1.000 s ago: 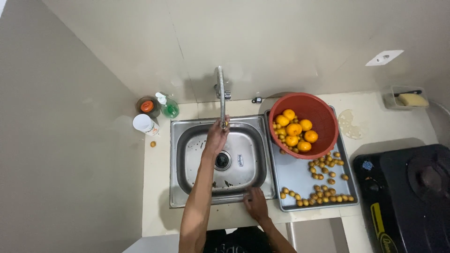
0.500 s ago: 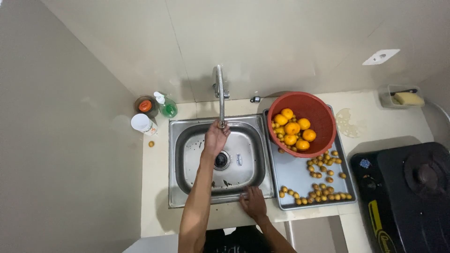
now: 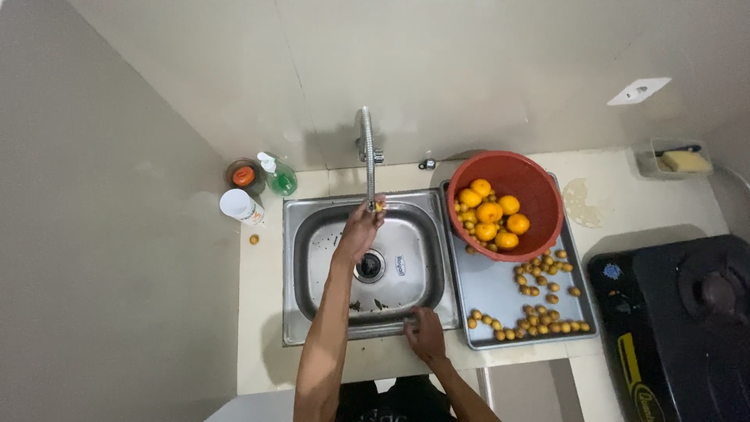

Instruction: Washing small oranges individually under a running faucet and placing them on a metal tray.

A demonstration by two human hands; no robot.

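Left hand (image 3: 359, 231) closed around a small orange fruit (image 3: 379, 206) under the tall silver tap (image 3: 367, 156), right hand (image 3: 424, 334) flat and open on the near rim of the shiny metal sink (image 3: 312, 332), both hands where they were before

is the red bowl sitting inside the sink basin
No, the red bowl of oranges sits on the metal tray beside the sink.

Two bare forearms, no sleeves, bare hands, dark garment at the torso

A green soap bottle (image 3: 280, 178) with white pump stands far left of the sink (image 3: 312, 328), beside a white canister (image 3: 241, 207). A small blue label (image 3: 400, 266) sits inside the basin.
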